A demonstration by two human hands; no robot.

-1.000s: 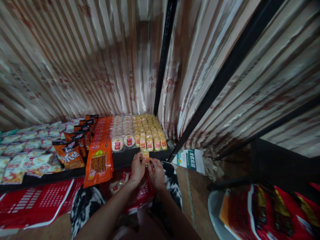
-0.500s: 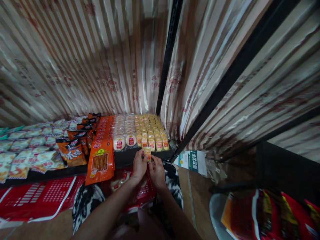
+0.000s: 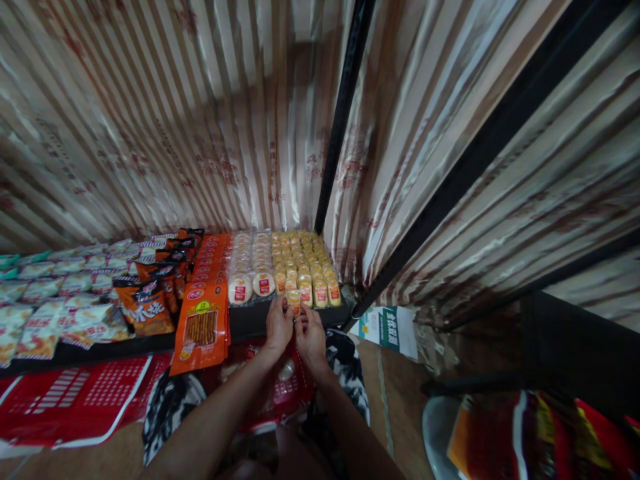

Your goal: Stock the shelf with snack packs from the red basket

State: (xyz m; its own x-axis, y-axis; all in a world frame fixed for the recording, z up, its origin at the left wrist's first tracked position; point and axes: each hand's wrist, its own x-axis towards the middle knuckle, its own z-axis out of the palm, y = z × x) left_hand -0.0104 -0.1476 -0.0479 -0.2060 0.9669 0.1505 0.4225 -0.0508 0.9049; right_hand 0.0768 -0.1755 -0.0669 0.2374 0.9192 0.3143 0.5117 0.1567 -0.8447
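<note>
Overhanging the shelf (image 3: 250, 323), an orange bag (image 3: 203, 323) lies beside white cakes (image 3: 240, 290); the forearms partly hide a red basket (image 3: 286, 398), and a post (image 3: 343, 110) rises behind. Small and yellow, clear-wrapped with a reddish label, the packet (image 3: 294, 303) is held up at the shelf's front edge. Left hand (image 3: 278, 327) and right hand (image 3: 311, 337) pinch it, fingertips clamped on its sides. Counted: one held packet, two front white cakes, three front yellow packs (image 3: 320, 292) to its right.
</note>
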